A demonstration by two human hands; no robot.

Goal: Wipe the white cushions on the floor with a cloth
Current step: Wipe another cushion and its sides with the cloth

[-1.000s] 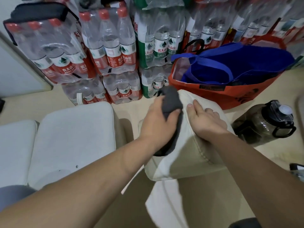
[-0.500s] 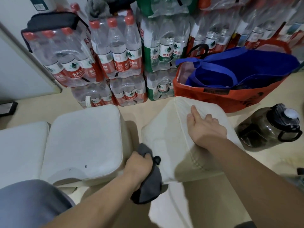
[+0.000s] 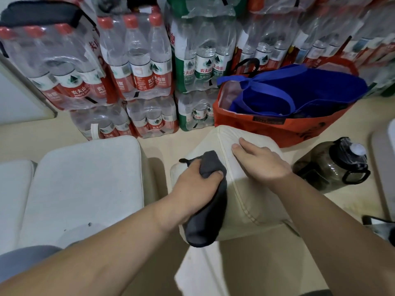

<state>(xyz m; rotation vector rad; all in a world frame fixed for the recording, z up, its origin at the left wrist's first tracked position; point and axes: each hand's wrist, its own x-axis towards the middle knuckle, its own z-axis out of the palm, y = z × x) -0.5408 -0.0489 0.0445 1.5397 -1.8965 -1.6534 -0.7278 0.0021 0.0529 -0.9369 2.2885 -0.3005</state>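
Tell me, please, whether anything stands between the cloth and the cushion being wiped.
Nothing visible does. The left hand grips the dark cloth directly against the left face of the cushion. The right hand rests flat on the cushion's top, beside the cloth, not under it.

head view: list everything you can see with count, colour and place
centre cushion: one, cream white, tilted up on the floor, middle
left cushions: two, white, flat, side by side at left
cloth: one, dark grey, on the centre cushion
bottle packs: several, clear with red or green labels, stacked along the back
orange bag: one, behind the centre cushion
blue bag: one, inside the orange bag
jug: one, smoky dark, black lid, right of the centre cushion
floor: beige
left hand: grips the cloth
right hand: rests flat on the centre cushion
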